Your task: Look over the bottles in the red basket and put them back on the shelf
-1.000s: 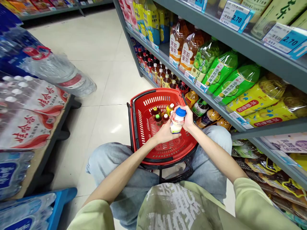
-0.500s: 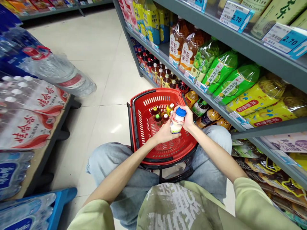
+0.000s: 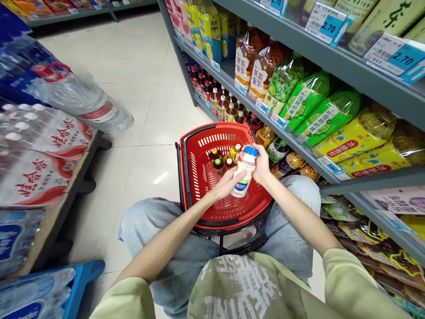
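Note:
A small white drink bottle with a blue cap and a blue-and-red label is held between both hands, tilted, above the red shopping basket. My left hand closes on its left side, thumb across the label. On the upper right side, near the cap, my right hand grips it with bent fingers. Inside the basket stand several small bottles, among them a dark bottle with a green cap and a yellow bottle. The basket sits on the floor between my knees.
Drink shelves with large tea bottles run close along the right. On the left are shrink-wrapped water packs on a low pallet and a big water bottle. Pale floor tiles lie between.
The bottle has been turned and tipped more upright, so its blue label faces me. My left hand has shifted slightly, showing more of the bottle's lower part. The basket has stayed put.

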Demonstrator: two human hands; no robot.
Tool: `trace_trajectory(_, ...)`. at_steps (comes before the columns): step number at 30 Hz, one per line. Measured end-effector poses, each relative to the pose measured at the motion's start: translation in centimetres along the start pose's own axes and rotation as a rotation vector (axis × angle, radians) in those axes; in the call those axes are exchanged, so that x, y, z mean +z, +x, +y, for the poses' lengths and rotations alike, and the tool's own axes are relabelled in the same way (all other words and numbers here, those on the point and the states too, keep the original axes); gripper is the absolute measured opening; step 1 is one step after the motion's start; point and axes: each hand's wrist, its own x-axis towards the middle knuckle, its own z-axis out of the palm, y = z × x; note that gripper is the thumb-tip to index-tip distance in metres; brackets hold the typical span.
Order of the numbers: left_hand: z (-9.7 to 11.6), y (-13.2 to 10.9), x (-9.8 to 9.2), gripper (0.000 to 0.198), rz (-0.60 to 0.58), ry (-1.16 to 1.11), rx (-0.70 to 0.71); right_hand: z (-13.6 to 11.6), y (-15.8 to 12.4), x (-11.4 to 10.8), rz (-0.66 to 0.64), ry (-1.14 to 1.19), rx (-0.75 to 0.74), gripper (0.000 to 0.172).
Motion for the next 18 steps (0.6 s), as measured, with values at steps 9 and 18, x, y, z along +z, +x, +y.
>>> trace_trajectory(9,0.0,0.3,0.7,0.106,-0.09,-0.235,-0.185,-0.2,-0.6,0.2,-0.07,0.005,-0.031,0.028)
trace_trajectory(18,-2.3,1.3,0.9,0.098,0.091,-0.059,-0.045,-0.2,-0.7,0.5,-0.042,0.009,0.0,0.027)
